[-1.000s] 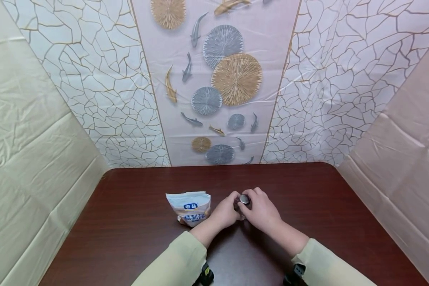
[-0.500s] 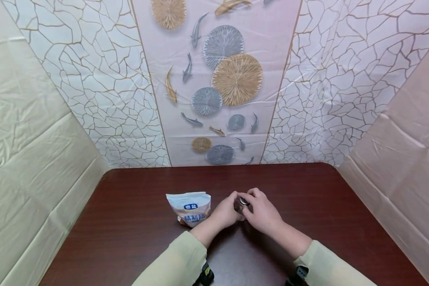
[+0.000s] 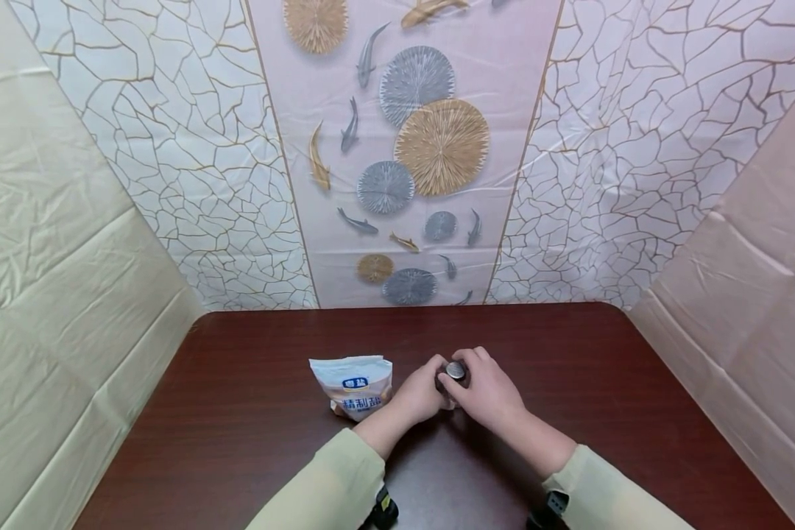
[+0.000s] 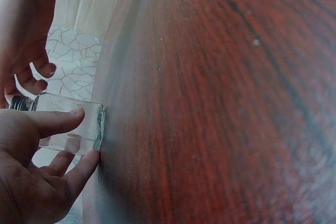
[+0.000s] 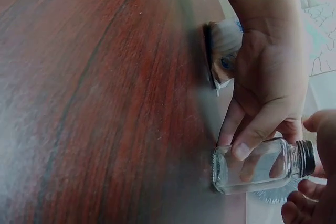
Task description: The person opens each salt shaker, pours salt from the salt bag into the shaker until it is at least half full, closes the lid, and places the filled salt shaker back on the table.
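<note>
A small clear glass bottle (image 5: 262,182) stands upright on the table, its ribbed base at the tabletop. My left hand (image 3: 416,391) grips its body, thumb on one side and fingers on the other. On the bottle's neck is a dark screw cap (image 5: 305,158) with a silver top, seen from above in the head view. The thumb and index finger of my right hand (image 3: 492,394) pinch this cap from both sides, while its other fingers curl loosely beside the neck. No contents show through the glass.
Left of my left hand, a white and tan bag (image 3: 352,386) with blue printing stands on the dark red-brown wooden table (image 3: 252,383). Patterned cloth (image 3: 397,147) hangs behind the table's far edge, and plain beige cloth (image 3: 66,294) closes off the sides.
Half a second ago my right fingers covered more of the cap; now they have turned back and its silver top shows again. The left hand keeps its grip, and the bag stays put.
</note>
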A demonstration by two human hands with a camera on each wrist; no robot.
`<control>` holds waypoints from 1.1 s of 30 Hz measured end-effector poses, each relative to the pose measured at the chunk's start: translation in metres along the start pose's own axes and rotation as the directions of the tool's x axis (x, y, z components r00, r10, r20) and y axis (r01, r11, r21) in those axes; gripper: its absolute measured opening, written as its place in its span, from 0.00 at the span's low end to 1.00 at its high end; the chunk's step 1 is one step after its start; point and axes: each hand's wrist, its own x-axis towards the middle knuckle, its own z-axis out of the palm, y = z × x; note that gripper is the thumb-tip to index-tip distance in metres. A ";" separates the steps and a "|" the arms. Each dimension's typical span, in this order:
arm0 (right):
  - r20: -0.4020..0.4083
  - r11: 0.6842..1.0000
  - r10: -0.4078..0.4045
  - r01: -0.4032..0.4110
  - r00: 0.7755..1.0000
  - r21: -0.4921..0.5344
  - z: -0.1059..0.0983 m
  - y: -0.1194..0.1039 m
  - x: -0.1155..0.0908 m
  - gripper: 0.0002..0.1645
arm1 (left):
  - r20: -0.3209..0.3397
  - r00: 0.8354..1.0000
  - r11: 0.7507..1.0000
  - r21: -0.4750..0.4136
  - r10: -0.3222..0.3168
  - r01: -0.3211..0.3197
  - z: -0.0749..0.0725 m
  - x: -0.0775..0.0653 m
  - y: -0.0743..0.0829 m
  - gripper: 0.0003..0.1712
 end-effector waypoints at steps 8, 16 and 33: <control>0.018 0.999 0.042 -0.042 0.999 -0.003 0.002 0.000 0.003 0.20 | 0.000 1.000 1.000 0.012 -0.004 0.004 0.001 -0.002 0.002 0.27; -0.031 1.000 -0.008 0.007 0.999 -0.011 0.005 0.000 0.000 0.18 | -0.008 1.000 1.000 0.011 0.006 -0.006 0.002 -0.001 0.000 0.27; -0.010 0.994 -0.104 0.104 0.995 -0.023 0.002 0.001 -0.003 0.24 | 0.030 0.999 0.999 0.039 -0.037 0.036 0.000 0.000 0.002 0.27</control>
